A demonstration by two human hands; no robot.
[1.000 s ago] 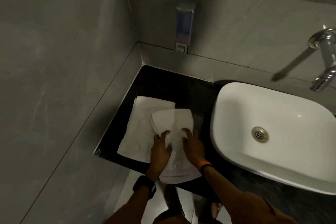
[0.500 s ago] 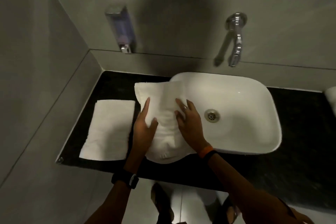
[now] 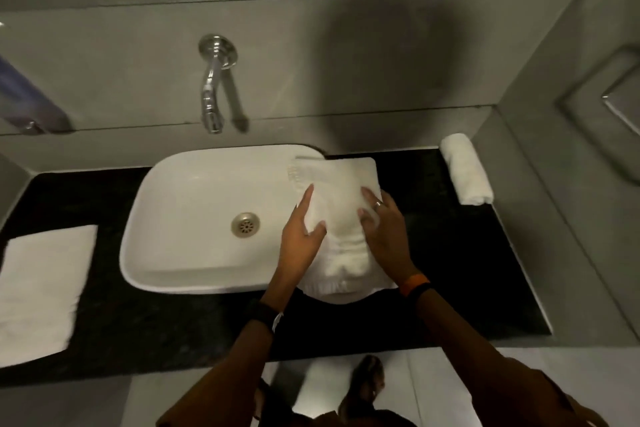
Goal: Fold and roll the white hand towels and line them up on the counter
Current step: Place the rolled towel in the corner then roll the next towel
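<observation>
three white towels show on the black surface [image 3: 450, 253]: one rolled towel [image 3: 465, 170] at the back right corner, one flat folded towel [image 3: 38, 288] by the left edge, and the towel in hand [image 3: 341, 204], which lies partly over the right rim of the sink [image 3: 194, 218] and partly on the surface right of it, its near end sagging toward the front edge. the left hand [image 3: 301, 236] lies on the towel's left side, fingers [image 3: 306, 198] stretched out and close together, the thumb tucked onto the cloth. the right hand [image 3: 386, 225] presses the right side with fingers [image 3: 370, 196] slightly spread, flat, not pinching. both hands rest on the cloth rather than clamp it. the near part looks bunched between the palms, so the step in hand seems to be settling this folded towel in place to roll it. next, i judge, the towel wants to sit fully on the surface, clear of the sink, smoothed flat, then be rolled tight from one short end and set beside the rolled one in the back right corner.
</observation>
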